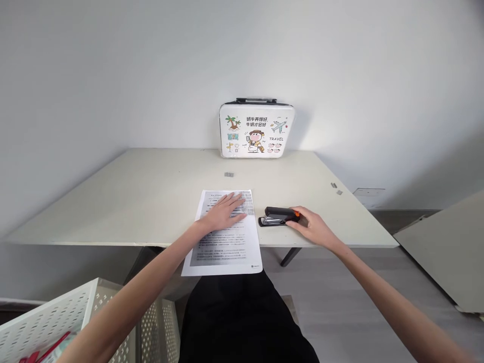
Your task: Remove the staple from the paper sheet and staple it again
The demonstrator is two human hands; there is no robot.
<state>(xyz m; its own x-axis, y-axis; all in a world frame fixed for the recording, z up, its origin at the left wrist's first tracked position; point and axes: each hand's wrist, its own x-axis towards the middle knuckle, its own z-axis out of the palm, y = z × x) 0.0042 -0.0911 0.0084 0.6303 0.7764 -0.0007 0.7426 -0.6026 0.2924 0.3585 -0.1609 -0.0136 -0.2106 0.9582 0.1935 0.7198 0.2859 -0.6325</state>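
My left hand [224, 212] lies flat with fingers spread on a printed sheet of paper [223, 247]. The sheet's lower end hangs past the table's front edge. To the right of the paper, my right hand [312, 227] grips the rear end of a black stapler [280, 213], thumb on the near side and fingers on the far side. The stapler rests on the tabletop, its front end pointing left toward the paper. Orange shows at its rear, by my fingertips. A small gap separates the stapler from the sheet.
A white case with cartoon prints [257, 131] stands against the wall at the back of the table [151, 201]. Small strips of staples [229, 174] lie mid-table, with further grey pieces [336, 188] near the right edge. A white perforated basket [53, 312] is at lower left.
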